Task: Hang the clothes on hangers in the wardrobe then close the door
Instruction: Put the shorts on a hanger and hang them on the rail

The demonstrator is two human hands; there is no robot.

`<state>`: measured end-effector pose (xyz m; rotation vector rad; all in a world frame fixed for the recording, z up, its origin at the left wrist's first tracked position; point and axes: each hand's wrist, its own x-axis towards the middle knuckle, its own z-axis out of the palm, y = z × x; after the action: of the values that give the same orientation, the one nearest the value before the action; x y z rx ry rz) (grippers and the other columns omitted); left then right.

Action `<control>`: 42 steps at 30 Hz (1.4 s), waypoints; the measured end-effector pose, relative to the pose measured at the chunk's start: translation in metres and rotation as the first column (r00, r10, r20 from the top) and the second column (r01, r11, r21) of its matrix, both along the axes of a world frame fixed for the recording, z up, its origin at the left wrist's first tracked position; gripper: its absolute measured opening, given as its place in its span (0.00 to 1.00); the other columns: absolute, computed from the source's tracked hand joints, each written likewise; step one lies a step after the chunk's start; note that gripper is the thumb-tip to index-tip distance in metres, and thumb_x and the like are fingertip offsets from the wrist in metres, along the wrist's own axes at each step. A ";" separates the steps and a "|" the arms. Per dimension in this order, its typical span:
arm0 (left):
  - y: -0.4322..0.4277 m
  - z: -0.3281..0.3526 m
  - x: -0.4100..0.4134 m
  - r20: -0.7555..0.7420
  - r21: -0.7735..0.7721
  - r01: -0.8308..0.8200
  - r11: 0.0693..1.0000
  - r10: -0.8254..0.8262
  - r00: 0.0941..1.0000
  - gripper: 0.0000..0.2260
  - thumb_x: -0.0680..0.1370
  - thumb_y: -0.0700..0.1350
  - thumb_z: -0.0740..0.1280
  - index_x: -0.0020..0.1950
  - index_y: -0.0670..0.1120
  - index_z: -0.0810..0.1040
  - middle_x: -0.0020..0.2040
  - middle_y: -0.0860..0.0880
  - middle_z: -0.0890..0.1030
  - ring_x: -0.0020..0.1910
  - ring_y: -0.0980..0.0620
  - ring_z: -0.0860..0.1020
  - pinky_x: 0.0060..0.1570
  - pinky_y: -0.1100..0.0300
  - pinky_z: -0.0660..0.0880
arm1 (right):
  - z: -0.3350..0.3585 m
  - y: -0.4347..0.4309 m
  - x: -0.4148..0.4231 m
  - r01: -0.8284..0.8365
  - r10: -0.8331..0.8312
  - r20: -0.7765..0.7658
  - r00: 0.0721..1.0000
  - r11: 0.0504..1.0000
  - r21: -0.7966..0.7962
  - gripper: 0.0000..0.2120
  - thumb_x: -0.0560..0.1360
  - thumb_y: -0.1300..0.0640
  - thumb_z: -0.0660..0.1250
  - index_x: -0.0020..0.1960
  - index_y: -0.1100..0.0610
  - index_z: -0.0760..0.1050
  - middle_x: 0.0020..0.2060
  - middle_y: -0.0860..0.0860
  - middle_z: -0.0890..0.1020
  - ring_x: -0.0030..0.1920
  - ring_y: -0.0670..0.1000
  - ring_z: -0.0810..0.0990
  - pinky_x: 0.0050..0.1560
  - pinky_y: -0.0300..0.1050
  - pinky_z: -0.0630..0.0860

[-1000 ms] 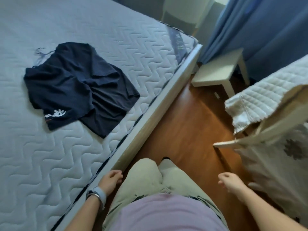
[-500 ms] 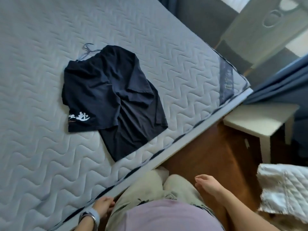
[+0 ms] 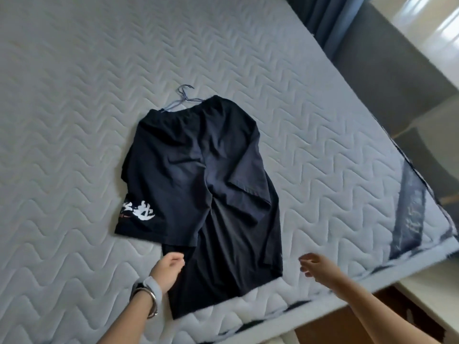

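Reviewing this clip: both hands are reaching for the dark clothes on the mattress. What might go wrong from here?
1. The dark shorts overlap another dark garment; the left hand could lift both together.
2. The wire hanger at the waistband may slip out or snag.
3. The right hand is off the fabric, so a lift may be lopsided.

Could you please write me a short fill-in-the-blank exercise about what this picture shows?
1. The dark shorts lie on the quilted ____.
2. The white print is on the leg nearer the ____ hand.
3. The watch sits on the left ____.
4. The right hand holds ____.

Missing words: mattress; left; wrist; nothing
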<state>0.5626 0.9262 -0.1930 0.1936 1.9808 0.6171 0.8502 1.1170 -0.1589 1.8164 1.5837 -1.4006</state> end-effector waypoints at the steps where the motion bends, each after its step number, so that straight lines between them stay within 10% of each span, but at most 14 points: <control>1: 0.023 -0.007 -0.013 -0.045 0.011 0.018 1.000 -0.017 0.999 0.08 0.77 0.38 0.63 0.54 0.44 0.76 0.54 0.40 0.80 0.54 0.43 0.77 0.60 0.52 0.72 | -0.008 0.021 -0.024 -0.029 0.029 -0.025 0.999 1.000 0.009 0.08 0.77 0.61 0.61 0.48 0.60 0.78 0.42 0.57 0.79 0.40 0.52 0.76 0.39 0.43 0.75; 8: 0.195 -0.077 -0.112 -0.417 0.120 0.162 0.979 -0.098 0.904 0.20 0.78 0.42 0.61 0.69 0.41 0.67 0.71 0.43 0.67 0.71 0.46 0.65 0.70 0.57 0.60 | -0.062 0.165 -0.205 -0.425 0.466 -0.051 0.883 0.843 0.330 0.13 0.78 0.59 0.57 0.55 0.64 0.77 0.56 0.60 0.80 0.59 0.59 0.77 0.58 0.46 0.70; 15: 0.295 -0.179 -0.190 -0.661 -0.101 0.292 0.951 -0.284 0.695 0.26 0.80 0.54 0.51 0.76 0.48 0.50 0.78 0.50 0.47 0.77 0.51 0.43 0.74 0.51 0.42 | -0.119 0.262 -0.361 -0.351 0.545 -0.155 0.824 0.707 0.614 0.13 0.76 0.61 0.60 0.59 0.59 0.77 0.57 0.56 0.81 0.58 0.54 0.77 0.60 0.40 0.68; 20: 0.294 -0.218 -0.200 -0.812 -0.226 0.342 0.912 -0.370 0.450 0.27 0.74 0.57 0.53 0.68 0.44 0.69 0.69 0.43 0.72 0.71 0.44 0.67 0.67 0.48 0.56 | -0.156 0.315 -0.454 -0.362 0.664 -0.099 0.741 0.520 0.774 0.15 0.76 0.61 0.61 0.60 0.61 0.75 0.60 0.58 0.77 0.63 0.57 0.73 0.62 0.42 0.63; 30: 0.288 -0.227 -0.201 -0.840 -0.183 0.358 0.916 -0.334 0.427 0.26 0.73 0.56 0.56 0.68 0.47 0.65 0.68 0.46 0.73 0.71 0.48 0.62 0.70 0.52 0.50 | -0.190 0.370 -0.560 -0.660 0.700 0.223 0.679 0.447 0.604 0.16 0.76 0.61 0.58 0.64 0.59 0.68 0.62 0.59 0.74 0.64 0.60 0.68 0.63 0.54 0.63; 42: 0.290 -0.217 -0.202 -0.821 -0.157 0.371 0.915 -0.330 0.466 0.26 0.74 0.57 0.53 0.66 0.47 0.72 0.69 0.47 0.73 0.72 0.46 0.66 0.68 0.51 0.53 | -0.088 0.317 -0.486 -0.337 0.722 -0.145 0.676 0.479 0.811 0.09 0.75 0.56 0.65 0.52 0.56 0.81 0.41 0.51 0.78 0.41 0.47 0.72 0.34 0.34 0.63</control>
<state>0.3610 1.2158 -0.4095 1.0941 2.7303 0.2830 0.3639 1.4339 -0.2471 0.9967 3.0152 -0.9480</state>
